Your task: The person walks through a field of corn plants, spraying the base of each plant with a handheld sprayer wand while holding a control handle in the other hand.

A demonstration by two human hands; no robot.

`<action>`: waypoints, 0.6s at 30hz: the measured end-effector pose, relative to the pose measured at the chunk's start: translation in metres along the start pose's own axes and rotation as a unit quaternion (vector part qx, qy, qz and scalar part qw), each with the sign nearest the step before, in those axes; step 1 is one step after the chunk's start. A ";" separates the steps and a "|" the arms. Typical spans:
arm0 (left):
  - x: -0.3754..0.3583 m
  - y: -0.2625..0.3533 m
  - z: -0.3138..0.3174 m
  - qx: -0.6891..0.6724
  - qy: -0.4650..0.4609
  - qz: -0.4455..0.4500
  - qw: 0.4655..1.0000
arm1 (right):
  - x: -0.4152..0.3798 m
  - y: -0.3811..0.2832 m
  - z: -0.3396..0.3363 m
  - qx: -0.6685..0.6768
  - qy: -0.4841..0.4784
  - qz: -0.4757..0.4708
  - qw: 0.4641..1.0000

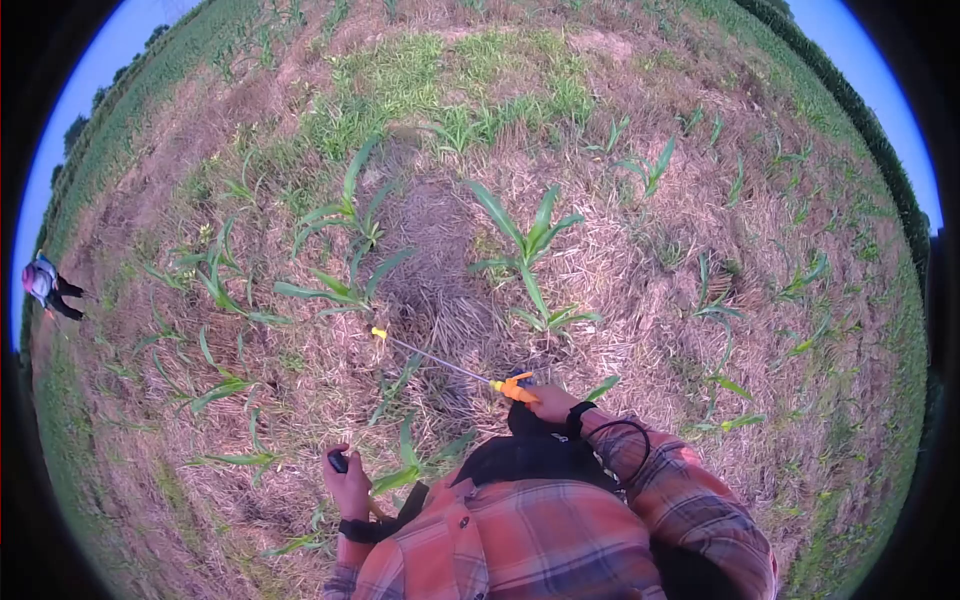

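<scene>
My right hand point(550, 403) is closed around the orange trigger handle of a spray wand point(440, 360), in front of my body. The wand's thin metal tube slants up and left to a yellow nozzle point(379, 333), which hangs close to a young corn plant point(345, 290). Lower left, my left hand point(350, 487) is wrapped round a black-ended handle point(338, 461); most of it is hidden by the fingers. Another corn plant point(530, 245) stands ahead of my right hand.
Dry straw point(440, 300) covers the ground between rows of young corn. Green grassy weeds point(450, 85) grow farther ahead. Another person point(50, 285) stands at the far left. Several small corn plants stand on the right, including one corn plant point(652, 170).
</scene>
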State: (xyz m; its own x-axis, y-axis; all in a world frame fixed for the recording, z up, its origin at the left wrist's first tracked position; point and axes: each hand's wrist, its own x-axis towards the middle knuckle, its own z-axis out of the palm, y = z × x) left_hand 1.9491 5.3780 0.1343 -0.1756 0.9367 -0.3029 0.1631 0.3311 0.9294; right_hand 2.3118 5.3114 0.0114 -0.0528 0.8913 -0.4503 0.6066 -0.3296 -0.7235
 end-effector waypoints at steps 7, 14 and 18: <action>0.039 0.054 0.077 0.019 -0.031 0.023 0.999 | 0.014 0.080 -0.092 -0.023 0.207 0.088 0.974; 0.063 0.103 0.144 0.038 -0.051 0.050 0.997 | -0.041 0.171 -0.196 0.003 0.342 0.207 0.917; 0.073 0.121 0.165 0.059 -0.045 0.057 0.996 | -0.101 0.192 -0.245 -0.029 0.381 0.234 0.894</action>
State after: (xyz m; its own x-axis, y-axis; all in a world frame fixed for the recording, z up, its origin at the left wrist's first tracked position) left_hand 2.1166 5.5051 0.1902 -0.0615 0.9737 -0.2192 0.2910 0.2276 0.9292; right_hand 2.6277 5.2349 0.0463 0.7597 0.6207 -0.1937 0.4624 -0.7251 -0.5102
